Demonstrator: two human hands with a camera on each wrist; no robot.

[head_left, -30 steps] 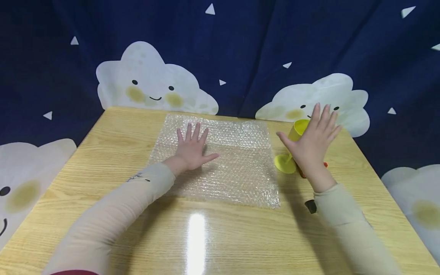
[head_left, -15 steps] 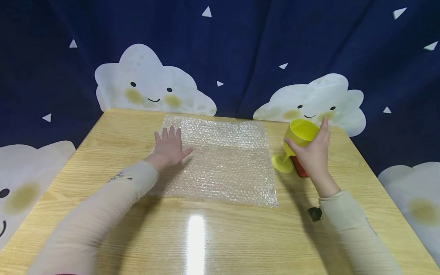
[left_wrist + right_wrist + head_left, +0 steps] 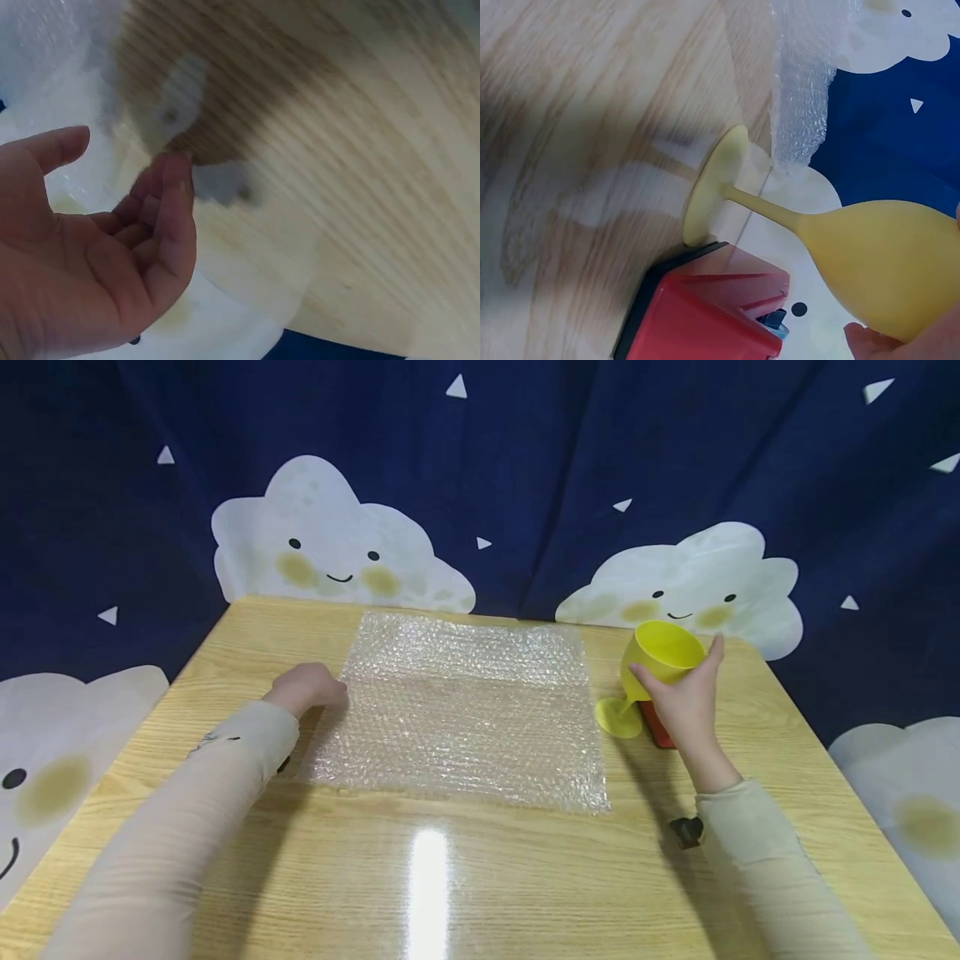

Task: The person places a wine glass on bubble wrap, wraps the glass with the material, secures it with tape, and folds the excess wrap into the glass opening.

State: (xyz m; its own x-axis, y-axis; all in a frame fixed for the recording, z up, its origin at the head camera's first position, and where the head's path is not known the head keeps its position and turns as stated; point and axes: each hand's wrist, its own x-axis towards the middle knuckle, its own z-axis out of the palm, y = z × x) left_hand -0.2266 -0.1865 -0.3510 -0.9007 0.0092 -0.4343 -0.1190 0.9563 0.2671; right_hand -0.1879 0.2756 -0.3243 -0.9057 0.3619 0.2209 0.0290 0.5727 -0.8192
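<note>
Closest to the cam are two pale sleeves: the left sleeve (image 3: 180, 835) comes in from bottom left, the right sleeve (image 3: 772, 860) from bottom right, both over a light wood-grain table (image 3: 540, 885) w/ a bright glare streak (image 3: 427, 893) in front. There's also a small dark thing (image 3: 686, 832) by the right cuff, too small to ID tbh.

Left hand (image 3: 303, 687) is at the left edge of the bubble wrap (image 3: 465, 718). Fingers are loosely curled, thumb out apart from them, nothing in its grip afaict from the left wrist view. Can't tell if the fingertips touch the table. The wrap lies flat mid-table, clear and shiny, w/ a crease line running across it.

Right hand (image 3: 690, 706) has the yellow goblet (image 3: 847, 251), thumb & fingers spread wide round the bowl. Goblet's upright, foot on the table, just right of the wrap. Red thing w/ a black base (image 3: 712, 307) is right next to the foot; can't tell if they touch, and it's partly hidden by the hand in the head view.

Behind the table's far edge: dark blue curtain (image 3: 517, 460) w/ white triangles & smiley clouds (image 3: 337, 543).
</note>
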